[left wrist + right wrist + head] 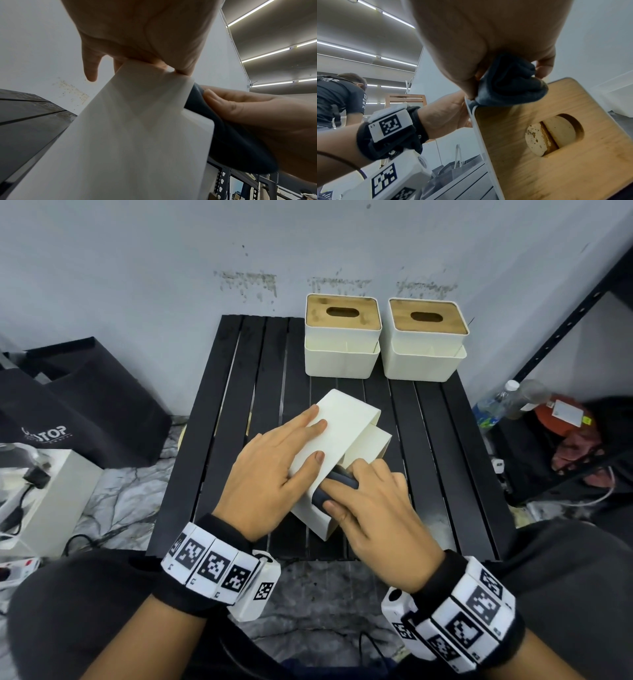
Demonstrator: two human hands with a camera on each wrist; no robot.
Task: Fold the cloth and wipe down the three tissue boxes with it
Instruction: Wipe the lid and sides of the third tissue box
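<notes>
A white tissue box [346,426] with a wooden lid [556,155] lies tipped on its side, in the middle of the black slatted table [239,405]. My left hand [301,440] presses on its upper white face [137,135] with straight fingers. My right hand [356,491] grips a bunched dark cloth [342,479] and holds it against the box's near edge by the lid. The cloth [508,83] is wadded between thumb and fingers. Two more tissue boxes [342,337] [424,340] stand upright side by side at the table's far edge.
A black bag [85,398] and a white box with cables [51,491] sit on the floor to the left. On the right are a black metal rack [565,337] and a plastic bottle [496,405]. Another person [339,97] stands behind.
</notes>
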